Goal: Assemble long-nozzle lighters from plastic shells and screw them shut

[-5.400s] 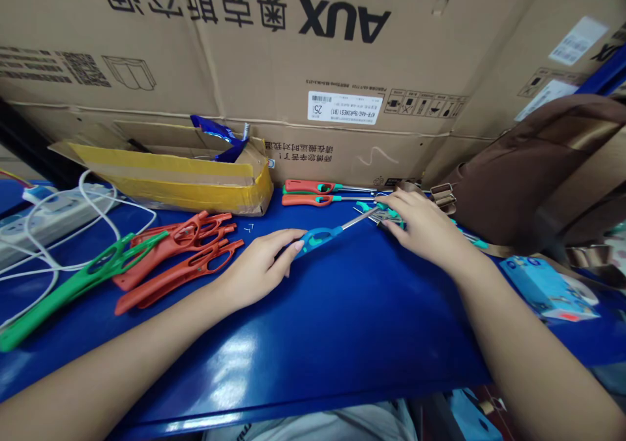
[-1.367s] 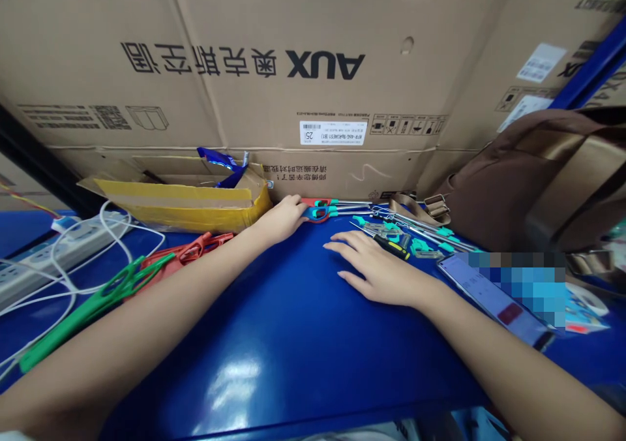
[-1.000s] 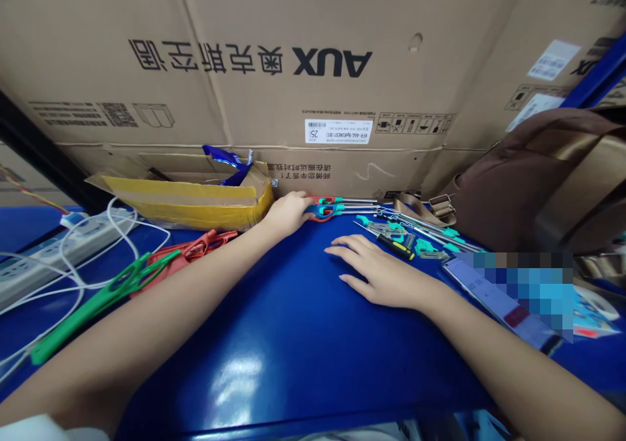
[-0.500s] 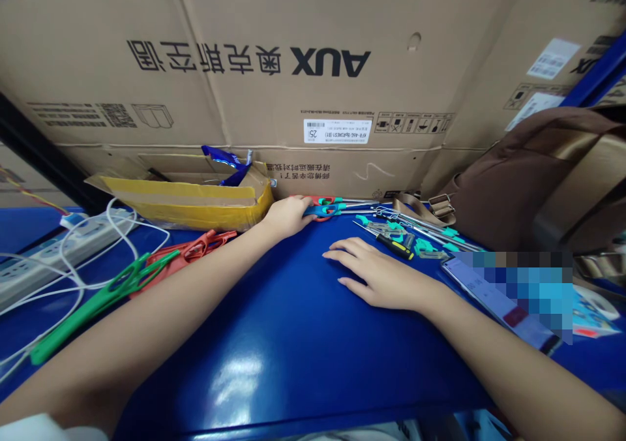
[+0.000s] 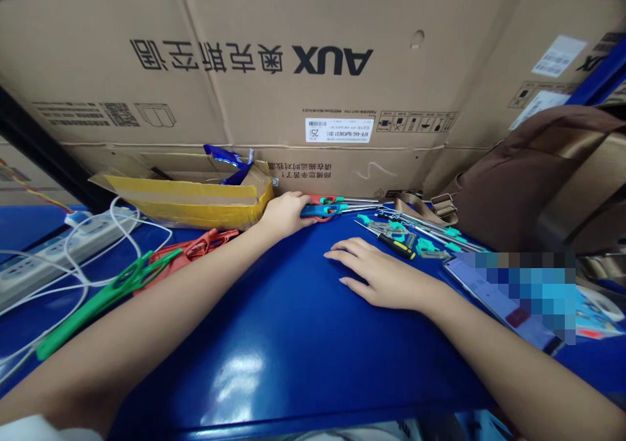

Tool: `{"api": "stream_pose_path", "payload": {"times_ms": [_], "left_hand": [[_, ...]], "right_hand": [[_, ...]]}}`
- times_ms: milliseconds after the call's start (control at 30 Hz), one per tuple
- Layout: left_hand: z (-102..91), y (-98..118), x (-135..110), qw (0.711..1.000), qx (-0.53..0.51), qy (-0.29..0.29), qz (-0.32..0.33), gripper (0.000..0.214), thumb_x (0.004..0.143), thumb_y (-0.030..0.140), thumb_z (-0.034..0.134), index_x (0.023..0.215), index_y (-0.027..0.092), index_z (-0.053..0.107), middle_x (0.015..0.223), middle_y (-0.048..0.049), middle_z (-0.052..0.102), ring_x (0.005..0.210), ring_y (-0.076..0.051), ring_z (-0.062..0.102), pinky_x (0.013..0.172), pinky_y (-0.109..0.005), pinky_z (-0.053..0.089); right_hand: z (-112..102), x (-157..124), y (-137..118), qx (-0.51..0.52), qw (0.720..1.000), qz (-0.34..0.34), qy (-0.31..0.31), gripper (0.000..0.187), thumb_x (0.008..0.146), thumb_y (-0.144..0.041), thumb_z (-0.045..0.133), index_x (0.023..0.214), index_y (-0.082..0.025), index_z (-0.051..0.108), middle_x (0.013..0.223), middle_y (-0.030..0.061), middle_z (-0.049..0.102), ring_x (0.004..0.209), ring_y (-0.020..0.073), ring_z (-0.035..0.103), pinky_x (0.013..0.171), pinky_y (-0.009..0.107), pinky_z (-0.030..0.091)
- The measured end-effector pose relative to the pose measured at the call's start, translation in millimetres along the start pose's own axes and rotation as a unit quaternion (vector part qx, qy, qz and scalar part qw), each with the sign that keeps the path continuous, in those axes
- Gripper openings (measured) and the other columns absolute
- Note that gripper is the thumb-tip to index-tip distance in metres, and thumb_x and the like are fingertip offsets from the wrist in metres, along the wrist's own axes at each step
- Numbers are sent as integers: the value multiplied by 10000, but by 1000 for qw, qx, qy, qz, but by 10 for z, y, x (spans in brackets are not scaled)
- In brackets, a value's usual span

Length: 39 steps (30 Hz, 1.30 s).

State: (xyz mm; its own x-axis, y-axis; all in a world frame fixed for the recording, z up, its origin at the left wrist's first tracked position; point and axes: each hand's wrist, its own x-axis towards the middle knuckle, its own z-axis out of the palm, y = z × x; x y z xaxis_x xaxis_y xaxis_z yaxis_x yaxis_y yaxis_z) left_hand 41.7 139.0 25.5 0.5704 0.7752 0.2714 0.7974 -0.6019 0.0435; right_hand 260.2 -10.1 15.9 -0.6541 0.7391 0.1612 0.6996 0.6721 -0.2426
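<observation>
Your left hand (image 5: pixel 286 211) is stretched far out with its fingers curled around the blue handle of a long lighter (image 5: pixel 323 211), which has a thin silver tube and lies at the back of the blue desk (image 5: pixel 274 336), next to a red lighter (image 5: pixel 328 199). Your right hand (image 5: pixel 379 274) lies flat and open on the desk, holding nothing, just in front of a small black and yellow screwdriver (image 5: pixel 397 246).

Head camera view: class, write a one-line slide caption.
Left hand rests on a blue-handled long-nozzle lighter by a cardboard box; right hand lies flat on the blue tabletop.
</observation>
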Motion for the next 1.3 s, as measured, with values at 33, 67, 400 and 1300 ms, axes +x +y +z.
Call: {"api": "stream_pose_path", "payload": {"times_ms": [33,67,400,1300], "left_hand": [[-28,13,-15,1000,8,6,1,388,898,446,710,1202,207,677,1188,-85,701,1133,-282,651,898,-345,546],[-61,34,-39,1000,16,12,2,392,899,439,710,1205,199,672,1195,-93,693,1147,-292,638,913,-359,542],[-276,540,-1078,996,84,-39,19,229,956,222,568,1165,156,636,1130,-150,662,1011,-311,639,800,-417,566],[-205,512,-1402,965,-221,-44,136,483,992,253,555,1465,226,464,1558,-157,388,1395,-257,499,1172,-418,469]], "right_hand": [[4,-2,4,0,1000,-1,1,446,1007,-253,539,1449,-192,512,1411,158,558,1312,300,516,1119,534,478],[8,-5,7,0,1000,-2,2,447,1006,-254,542,1449,-199,511,1410,155,558,1312,299,518,1118,534,479],[-5,-22,2,-7,1000,-1,-10,392,1003,-249,543,1393,-212,565,1359,143,591,1249,292,566,1087,514,504],[-8,-8,-17,12,1000,7,-25,281,1022,-282,519,1289,-214,577,1262,124,631,1163,283,608,1027,504,515]]}}
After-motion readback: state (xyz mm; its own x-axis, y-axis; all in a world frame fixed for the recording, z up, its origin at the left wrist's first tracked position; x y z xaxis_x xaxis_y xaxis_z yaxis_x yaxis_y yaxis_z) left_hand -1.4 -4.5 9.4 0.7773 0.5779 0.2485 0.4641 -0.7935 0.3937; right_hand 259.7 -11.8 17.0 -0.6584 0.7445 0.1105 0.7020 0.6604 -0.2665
